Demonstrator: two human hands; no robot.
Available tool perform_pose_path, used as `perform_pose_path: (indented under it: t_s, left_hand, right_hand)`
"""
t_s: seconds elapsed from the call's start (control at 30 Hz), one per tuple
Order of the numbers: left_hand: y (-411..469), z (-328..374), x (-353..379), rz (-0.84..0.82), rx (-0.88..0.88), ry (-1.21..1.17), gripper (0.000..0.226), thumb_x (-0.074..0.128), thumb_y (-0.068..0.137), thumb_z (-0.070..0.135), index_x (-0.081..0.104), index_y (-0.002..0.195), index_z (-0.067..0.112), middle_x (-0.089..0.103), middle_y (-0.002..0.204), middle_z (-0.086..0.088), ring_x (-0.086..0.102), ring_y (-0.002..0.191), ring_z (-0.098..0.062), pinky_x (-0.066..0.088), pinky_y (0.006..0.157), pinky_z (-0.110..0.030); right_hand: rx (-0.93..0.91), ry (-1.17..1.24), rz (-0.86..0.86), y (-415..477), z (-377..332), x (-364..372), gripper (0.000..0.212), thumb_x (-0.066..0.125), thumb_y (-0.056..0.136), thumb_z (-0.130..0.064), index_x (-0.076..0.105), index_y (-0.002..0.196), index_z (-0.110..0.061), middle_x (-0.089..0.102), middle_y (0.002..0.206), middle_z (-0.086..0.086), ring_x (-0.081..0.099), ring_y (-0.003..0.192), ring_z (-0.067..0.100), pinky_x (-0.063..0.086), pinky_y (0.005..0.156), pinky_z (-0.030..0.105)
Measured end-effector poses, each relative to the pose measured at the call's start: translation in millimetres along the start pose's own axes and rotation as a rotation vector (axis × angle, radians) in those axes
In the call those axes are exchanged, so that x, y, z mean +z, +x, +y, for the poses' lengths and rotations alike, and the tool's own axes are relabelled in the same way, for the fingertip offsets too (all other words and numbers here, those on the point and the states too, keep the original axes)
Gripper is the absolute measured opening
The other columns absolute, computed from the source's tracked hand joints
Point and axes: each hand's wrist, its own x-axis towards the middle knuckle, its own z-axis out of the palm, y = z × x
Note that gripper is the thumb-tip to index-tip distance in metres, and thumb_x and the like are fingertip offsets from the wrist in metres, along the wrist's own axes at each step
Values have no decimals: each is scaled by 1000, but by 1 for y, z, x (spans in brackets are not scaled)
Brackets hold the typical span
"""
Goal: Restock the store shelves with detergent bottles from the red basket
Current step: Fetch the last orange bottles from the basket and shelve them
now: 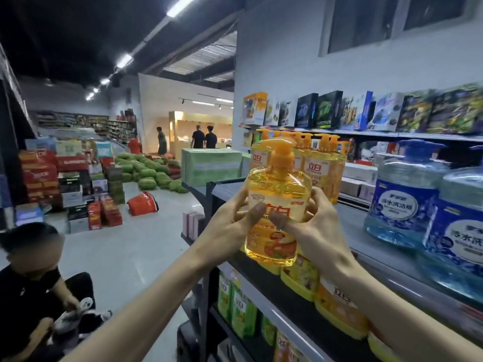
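Note:
A yellow detergent bottle with an orange pump top is held upright in front of the shelf. My left hand grips its left side and my right hand grips its right side, both thumbs on the label. Behind it, several matching yellow bottles stand in a row on the grey shelf. A red basket lies tipped on the floor, far left of the shelf.
Large blue detergent jugs stand on the shelf to the right. Green and yellow refill packs fill the shelf below. A person crouches at lower left. Watermelons and stacked boxes line the aisle.

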Motion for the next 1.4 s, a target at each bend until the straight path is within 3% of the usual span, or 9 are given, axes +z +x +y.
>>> perform_pose_path:
  t_s: [0.17,0.33,0.5,0.63,0.8,0.97,1.13,1.3,1.4]
  left_hand:
    - [57,-27,-19,-10,77,-31,49,53,109,28,43,157,31,66,141,4,67,126,-9,61,93,-30]
    - [113,-59,-23,27,113,-53,60,55,108,29,33,164,28,67,142,3,64,131,-15,59,97,-31]
    - [177,-84,-27,41,27,-112,77,65,99,51,29,165,34,56,156,2,55,142,-15,47,117,-43]
    - [219,-106,-25,18,-6,-109,43,59,103,37,52,146,41,72,126,24,67,119,2,58,89,-19]
    - [248,-133,-23,-36,-50,-149,31,55,108,33,50,132,53,68,112,34,65,101,19,56,77,-11]
    - [278,-146,-31,-144,-63,-96,58,58,107,39,33,159,44,58,141,16,55,128,-4,46,109,-34]
    - [295,-161,-40,-250,-79,-61,68,57,105,48,22,164,45,55,142,11,53,134,-12,47,111,-39]
    - [280,-191,-57,-304,65,244,44,68,102,37,53,143,41,67,126,23,63,118,6,55,106,-26]
    - [280,-206,-61,-323,151,406,35,67,101,45,66,134,35,71,124,25,65,118,5,57,104,-30]
  right_hand:
    - [-86,-63,28,56,13,8,72,93,73,-30,53,133,-28,75,117,-5,76,98,5,63,67,24]
    - [-154,-164,69,108,42,7,80,92,68,-45,54,136,-28,75,119,-9,76,104,7,65,80,31]
    - [-133,-310,50,170,62,2,67,92,76,-42,51,128,-31,71,110,-14,73,90,-2,59,64,18]
    - [-56,-461,35,209,92,-5,65,89,81,-48,47,127,-30,70,110,-12,68,94,3,53,72,22]
    - [29,-564,20,235,123,-10,73,84,81,-60,46,132,-25,70,116,-7,70,101,14,56,78,26]
    - [77,-599,63,248,134,-10,79,80,77,-74,50,132,-26,72,117,-11,71,102,9,59,78,23]
    - [106,-658,102,250,135,-7,69,77,78,-73,57,129,-31,70,116,-14,71,98,7,58,74,17]
    - [284,-721,-92,235,144,-5,30,81,88,-51,65,113,-50,69,98,-28,65,82,-14,50,66,3]
    - [266,-760,-45,229,155,-1,39,78,91,-52,72,126,-37,72,99,-27,68,87,-11,54,70,6]
